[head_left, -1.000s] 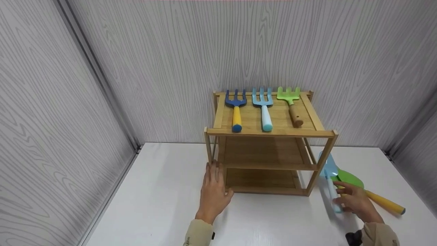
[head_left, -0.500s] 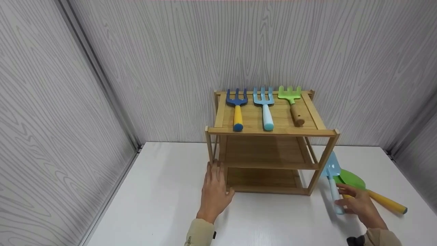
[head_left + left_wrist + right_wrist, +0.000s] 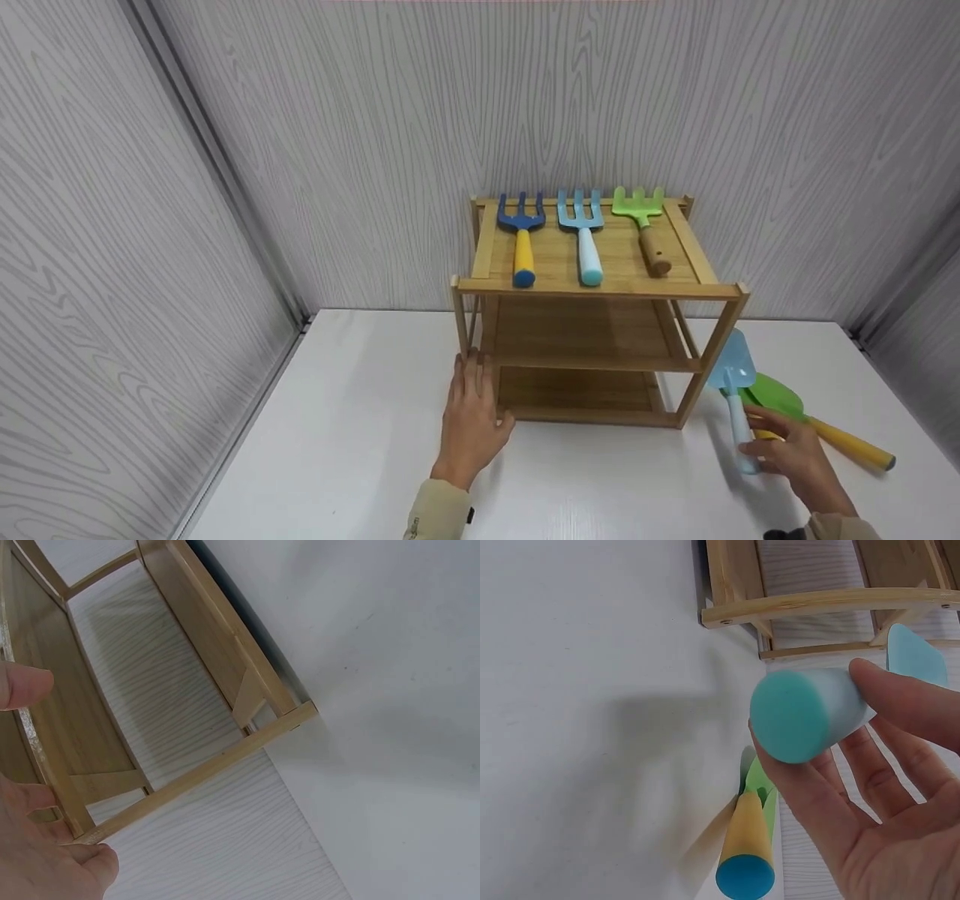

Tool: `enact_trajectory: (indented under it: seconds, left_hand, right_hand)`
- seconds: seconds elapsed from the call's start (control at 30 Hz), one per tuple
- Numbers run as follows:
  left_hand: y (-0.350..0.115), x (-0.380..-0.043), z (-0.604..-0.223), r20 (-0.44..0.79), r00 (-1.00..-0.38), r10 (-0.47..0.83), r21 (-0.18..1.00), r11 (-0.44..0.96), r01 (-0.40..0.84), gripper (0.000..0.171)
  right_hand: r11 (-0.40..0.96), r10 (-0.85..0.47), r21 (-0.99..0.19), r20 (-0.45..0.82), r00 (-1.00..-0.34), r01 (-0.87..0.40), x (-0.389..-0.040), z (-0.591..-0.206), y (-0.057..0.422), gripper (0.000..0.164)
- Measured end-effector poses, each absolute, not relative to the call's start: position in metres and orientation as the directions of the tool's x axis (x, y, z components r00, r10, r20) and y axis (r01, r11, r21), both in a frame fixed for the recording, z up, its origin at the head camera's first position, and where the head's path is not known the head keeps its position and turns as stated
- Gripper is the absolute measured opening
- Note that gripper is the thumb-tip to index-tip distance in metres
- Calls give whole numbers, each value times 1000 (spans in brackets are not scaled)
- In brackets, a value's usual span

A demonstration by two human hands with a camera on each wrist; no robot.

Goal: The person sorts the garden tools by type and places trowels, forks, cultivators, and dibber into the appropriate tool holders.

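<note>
My right hand [image 3: 799,457] pinches the handle of a light blue garden trowel [image 3: 731,364] between thumb and fingers, at the right of the wooden rack [image 3: 596,289]. In the right wrist view the turquoise handle end [image 3: 789,716] faces the camera, above the table. A green trowel [image 3: 776,397] with a yellow handle [image 3: 851,442] lies beside and below that hand. My left hand [image 3: 469,431] rests its extended fingers on the rack's front left post, the thumb held apart. In the left wrist view the fingers lie either side of the wooden post [image 3: 187,780].
On the rack's top tier lie a dark blue hand fork [image 3: 520,217] with yellow handle, a light blue fork [image 3: 580,217] and a green fork [image 3: 639,206] with brown handle. A grey wood-grain wall [image 3: 375,150] stands behind the white table [image 3: 360,397].
The light blue trowel has risen slightly and shifted right in my right hand, showing more of its blade. The left hand stays at the rack's post.
</note>
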State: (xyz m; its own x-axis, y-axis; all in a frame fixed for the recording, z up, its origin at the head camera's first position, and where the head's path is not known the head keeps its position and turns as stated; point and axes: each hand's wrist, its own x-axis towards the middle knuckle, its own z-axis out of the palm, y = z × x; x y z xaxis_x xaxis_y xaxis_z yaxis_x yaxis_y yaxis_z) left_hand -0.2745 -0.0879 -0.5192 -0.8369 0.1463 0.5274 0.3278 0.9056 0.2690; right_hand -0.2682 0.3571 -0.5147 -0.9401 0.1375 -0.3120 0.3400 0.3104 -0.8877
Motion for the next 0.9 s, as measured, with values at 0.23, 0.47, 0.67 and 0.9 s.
enact_trajectory:
  seconds: [0.23, 0.47, 0.67, 0.9]
  left_hand:
    - [-89, -274, -518, 531, -835, 146, 287, 896, 339, 84]
    - [-90, -274, -519, 533, -831, 157, 280, 895, 349, 86]
    - [-90, -274, -519, 532, -832, 156, 280, 895, 347, 86]
    - [-89, -275, -520, 551, -819, 156, 274, 894, 355, 84]
  right_hand:
    - [313, 140, -890, -303, -943, 332, -266, -515, 355, 84]
    - [297, 148, -902, -281, -948, 314, -260, -518, 353, 82]
    - [259, 184, -900, -312, -932, 352, -259, -520, 351, 84]
    - [250, 201, -899, -314, -928, 359, -254, -523, 353, 86]
